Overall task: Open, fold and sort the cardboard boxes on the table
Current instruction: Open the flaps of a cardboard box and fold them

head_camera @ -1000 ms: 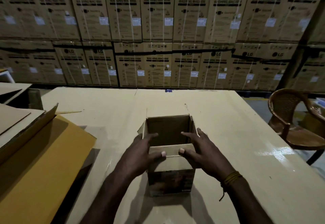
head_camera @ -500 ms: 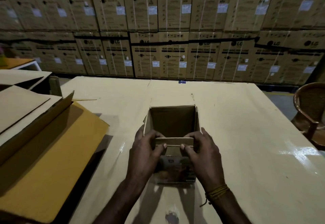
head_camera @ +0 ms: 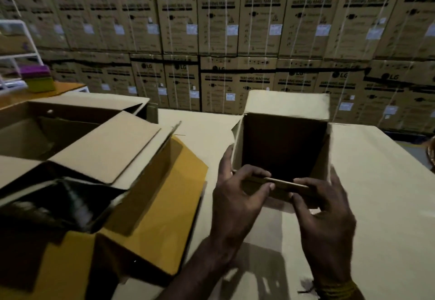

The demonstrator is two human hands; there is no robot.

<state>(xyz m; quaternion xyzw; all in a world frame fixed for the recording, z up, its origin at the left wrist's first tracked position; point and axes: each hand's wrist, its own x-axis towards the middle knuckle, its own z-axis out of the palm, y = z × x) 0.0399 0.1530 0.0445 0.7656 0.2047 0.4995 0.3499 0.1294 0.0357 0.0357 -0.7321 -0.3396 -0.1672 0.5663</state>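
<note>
Small box (head_camera: 286, 109) in my hands: plain tan card, dark inside. Worktop (head_camera: 381, 182): pale beige. Large open box (head_camera: 103, 144) at my left: brown flaps, mustard-yellow side, glossy black contents. Stacked cartons (head_camera: 216, 17) behind: tan, black lettering, white labels, pale straps. Tubs (head_camera: 38, 78): purple over lime green. My wrist thread (head_camera: 339, 289): yellow.

My forearms are bare, with no sleeves reaching them. My left hand (head_camera: 237, 205) wears nothing. Around the wrist of my right hand (head_camera: 327, 224) sits a band of yellow thread (head_camera: 336, 290), wound in several strands, with a loose dark end.
</note>
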